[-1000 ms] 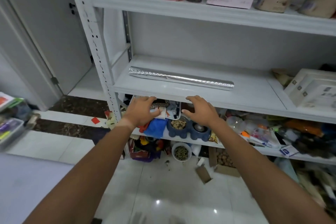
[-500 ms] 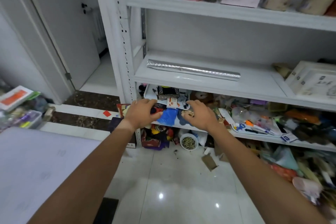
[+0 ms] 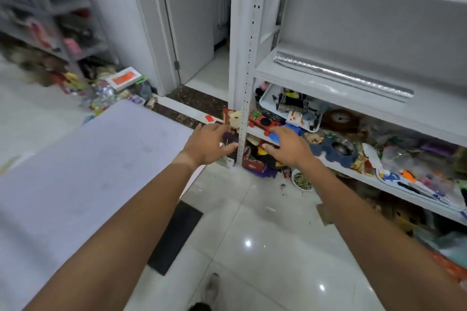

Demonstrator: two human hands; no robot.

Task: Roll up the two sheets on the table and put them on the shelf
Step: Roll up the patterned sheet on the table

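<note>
On the shelf (image 3: 298, 76), a rolled silver sheet (image 3: 343, 76) lies flat.
Both hands, the left hand (image 3: 211, 144) and the right hand (image 3: 290, 146), hang in the air with relaxed fingers, holding nothing; the lilac sheet (image 3: 83, 171) lies unrolled on the tabletop.

Far left, a blurred grey rack (image 3: 50, 30), contents hard to make out. Below it, a white box with an orange label (image 3: 123, 78) amid floor clutter. Centre far, a white door (image 3: 192, 20) ajar. Near the right, a bowl of pellets (image 3: 302, 180) on glossy tile (image 3: 252, 247); beside it, a blue double feeder (image 3: 333, 149).
</note>
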